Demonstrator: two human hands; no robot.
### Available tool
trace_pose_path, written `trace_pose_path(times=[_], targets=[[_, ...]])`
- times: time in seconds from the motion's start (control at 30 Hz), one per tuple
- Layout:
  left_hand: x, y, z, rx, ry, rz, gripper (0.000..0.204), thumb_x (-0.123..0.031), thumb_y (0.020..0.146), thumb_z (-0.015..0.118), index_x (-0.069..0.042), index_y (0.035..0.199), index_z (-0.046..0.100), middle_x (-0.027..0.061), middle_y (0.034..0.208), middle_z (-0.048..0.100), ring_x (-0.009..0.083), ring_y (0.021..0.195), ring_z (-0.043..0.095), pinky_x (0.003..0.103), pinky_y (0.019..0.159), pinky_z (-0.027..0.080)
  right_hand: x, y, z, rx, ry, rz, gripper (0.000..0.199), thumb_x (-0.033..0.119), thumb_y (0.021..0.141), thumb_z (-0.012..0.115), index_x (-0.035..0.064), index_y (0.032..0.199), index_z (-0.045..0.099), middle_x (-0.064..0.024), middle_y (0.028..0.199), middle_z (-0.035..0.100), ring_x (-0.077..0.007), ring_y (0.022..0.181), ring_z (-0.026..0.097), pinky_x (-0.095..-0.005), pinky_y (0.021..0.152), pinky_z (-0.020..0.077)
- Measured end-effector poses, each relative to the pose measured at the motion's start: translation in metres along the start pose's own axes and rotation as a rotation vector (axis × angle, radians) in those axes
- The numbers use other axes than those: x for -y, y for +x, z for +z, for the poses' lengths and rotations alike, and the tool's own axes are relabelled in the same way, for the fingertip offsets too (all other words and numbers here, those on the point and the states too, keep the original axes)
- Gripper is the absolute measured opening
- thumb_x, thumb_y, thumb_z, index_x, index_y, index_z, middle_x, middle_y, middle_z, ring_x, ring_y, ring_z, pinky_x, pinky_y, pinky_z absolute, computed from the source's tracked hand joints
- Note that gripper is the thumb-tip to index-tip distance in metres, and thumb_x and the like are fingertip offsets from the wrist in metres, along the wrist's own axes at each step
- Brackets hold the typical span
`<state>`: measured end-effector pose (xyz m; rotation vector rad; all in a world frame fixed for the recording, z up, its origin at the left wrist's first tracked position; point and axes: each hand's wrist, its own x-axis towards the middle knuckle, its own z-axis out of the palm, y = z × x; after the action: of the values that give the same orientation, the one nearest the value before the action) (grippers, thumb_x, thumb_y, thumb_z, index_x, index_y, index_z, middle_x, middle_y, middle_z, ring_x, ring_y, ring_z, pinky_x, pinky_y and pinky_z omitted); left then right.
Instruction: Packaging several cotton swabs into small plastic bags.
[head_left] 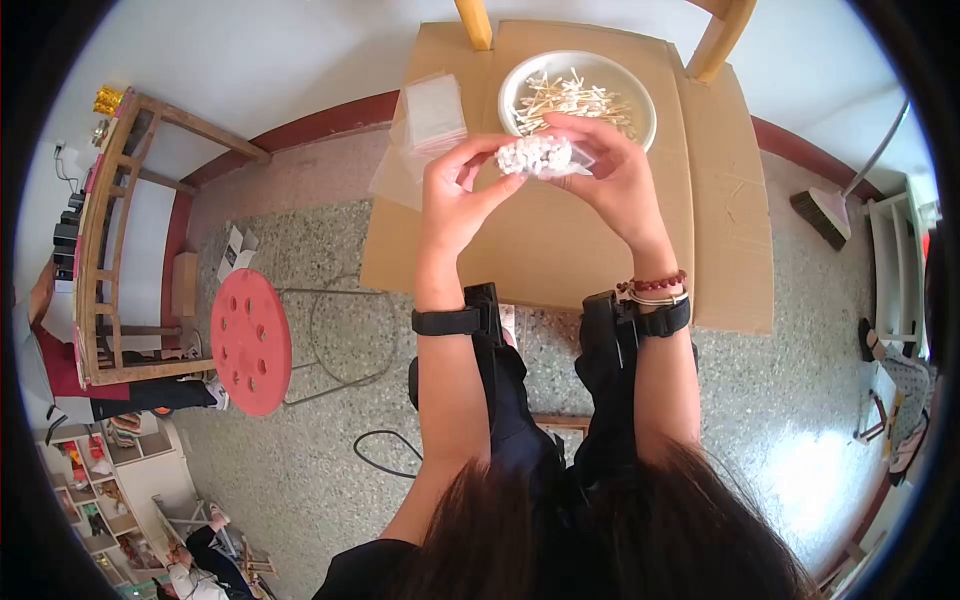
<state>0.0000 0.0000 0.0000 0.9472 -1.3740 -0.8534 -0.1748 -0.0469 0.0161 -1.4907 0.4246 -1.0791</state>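
Observation:
Between my two hands is a small clear plastic bag packed with cotton swabs (535, 157), their white tips facing up toward me. My left hand (455, 195) pinches the bag's left end between thumb and fingers. On its other end, my right hand (618, 180) grips the loose clear plastic. Just beyond them stands a round white bowl (505, 95) of loose cotton swabs (575, 98), partly covered by my right fingers. A pile of flat clear plastic bags (434, 108) lies to the left of the bowl. All this is on or above a cardboard sheet (530, 245).
Wooden legs (475, 25) rise at the cardboard's far edge. A few stray swabs (737, 200) lie on its right part. Left on the floor stands a red stool (250, 342); a broom (822, 218) leans at right. Other people are at the far left and lower left.

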Motion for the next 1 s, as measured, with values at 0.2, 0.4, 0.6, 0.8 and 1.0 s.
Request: trace_pose_path(times=[0.2, 0.4, 0.6, 0.8, 1.0], targets=[[-0.006, 0.000, 0.004, -0.019, -0.239, -0.255, 0.032, 0.004, 0.077, 0.063, 0.001, 0.107, 0.052, 0.0052, 0.101, 0.059, 0.0122, 0.095, 0.055, 0.027, 0.084, 0.045, -0.003, 0.000, 0.006, -0.127, 0.136, 0.125, 0.037, 0.005, 0.080, 0.064, -0.0042, 0.114, 0.051, -0.0116, 0.109, 0.058, -0.0134, 0.097, 0.057, -0.0245, 0.084, 0.0468], [-0.006, -0.001, 0.013, 0.015, -0.220, -0.247, 0.042, 0.003, 0.076, 0.065, -0.003, 0.112, 0.045, 0.0039, 0.104, 0.055, 0.0115, 0.094, 0.055, 0.026, 0.080, 0.046, -0.006, 0.002, 0.006, -0.211, 0.072, 0.217, 0.033, 0.010, 0.082, 0.063, -0.0044, 0.110, 0.053, -0.0100, 0.102, 0.060, -0.0122, 0.095, 0.058, -0.0233, 0.081, 0.0474], [-0.004, -0.001, 0.008, -0.033, -0.132, -0.292, 0.048, 0.007, 0.072, 0.067, -0.002, 0.113, 0.043, 0.0067, 0.105, 0.056, 0.0121, 0.093, 0.057, 0.025, 0.076, 0.049, -0.004, 0.002, 0.010, -0.177, 0.068, 0.203, 0.030, 0.008, 0.083, 0.062, -0.0049, 0.108, 0.054, -0.0109, 0.103, 0.061, -0.0118, 0.093, 0.058, -0.0231, 0.081, 0.0472], [-0.008, -0.001, 0.004, 0.007, -0.156, -0.364, 0.050, 0.006, 0.072, 0.068, -0.002, 0.114, 0.043, 0.0077, 0.093, 0.062, 0.0127, 0.083, 0.061, 0.026, 0.072, 0.051, -0.008, 0.002, 0.005, -0.116, 0.034, 0.218, 0.026, 0.010, 0.083, 0.062, -0.0053, 0.104, 0.057, -0.0101, 0.098, 0.063, -0.0106, 0.091, 0.058, -0.0226, 0.080, 0.0467], [-0.005, 0.000, 0.002, 0.012, -0.119, -0.383, 0.051, 0.005, 0.071, 0.068, -0.001, 0.115, 0.043, 0.0091, 0.095, 0.062, 0.0132, 0.083, 0.062, 0.026, 0.071, 0.051, -0.011, 0.001, 0.008, -0.125, 0.025, 0.201, 0.025, 0.012, 0.083, 0.063, -0.0055, 0.100, 0.059, -0.0098, 0.095, 0.064, -0.0092, 0.088, 0.058, -0.0223, 0.077, 0.0473]])
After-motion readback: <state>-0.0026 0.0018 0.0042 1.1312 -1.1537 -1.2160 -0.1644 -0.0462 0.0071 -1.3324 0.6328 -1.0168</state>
